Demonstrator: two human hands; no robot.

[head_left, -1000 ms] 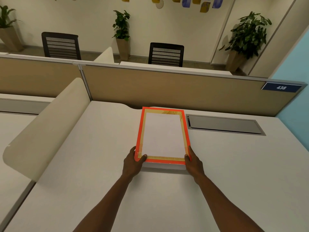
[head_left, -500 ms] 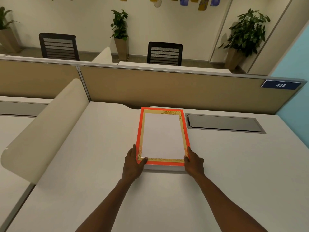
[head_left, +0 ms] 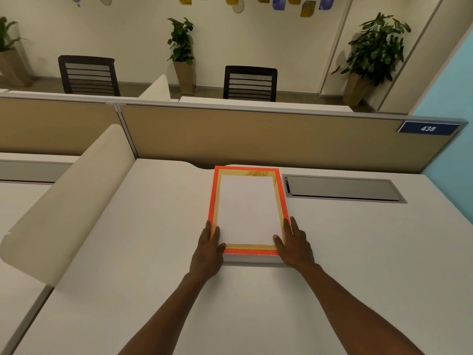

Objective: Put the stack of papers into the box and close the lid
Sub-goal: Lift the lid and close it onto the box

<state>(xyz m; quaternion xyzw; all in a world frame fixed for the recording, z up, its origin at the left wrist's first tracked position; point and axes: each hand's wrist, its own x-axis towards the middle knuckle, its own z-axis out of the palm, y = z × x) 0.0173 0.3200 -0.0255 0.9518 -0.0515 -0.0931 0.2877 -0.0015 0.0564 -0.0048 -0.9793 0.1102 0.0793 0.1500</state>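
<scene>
A flat box (head_left: 212,201) with an orange rim and a gold inner border lies lengthwise on the white desk (head_left: 358,252). A white sheet, the top of the papers (head_left: 247,211), fills its middle. My left hand (head_left: 207,252) holds the near left corner with the thumb on the gold border. My right hand (head_left: 294,245) holds the near right corner, thumb on top and fingers along the side. A pale layer shows under the near edge of the box; I cannot tell what it is.
A grey recessed cable hatch (head_left: 343,188) sits in the desk right of the box. A beige partition (head_left: 256,134) closes the far side and a curved cream divider (head_left: 66,201) the left. Chairs and potted plants stand beyond.
The near edge of the box has come down closer to the desk, and the shadow under it has shrunk. Both hands have stayed at the near corners.
</scene>
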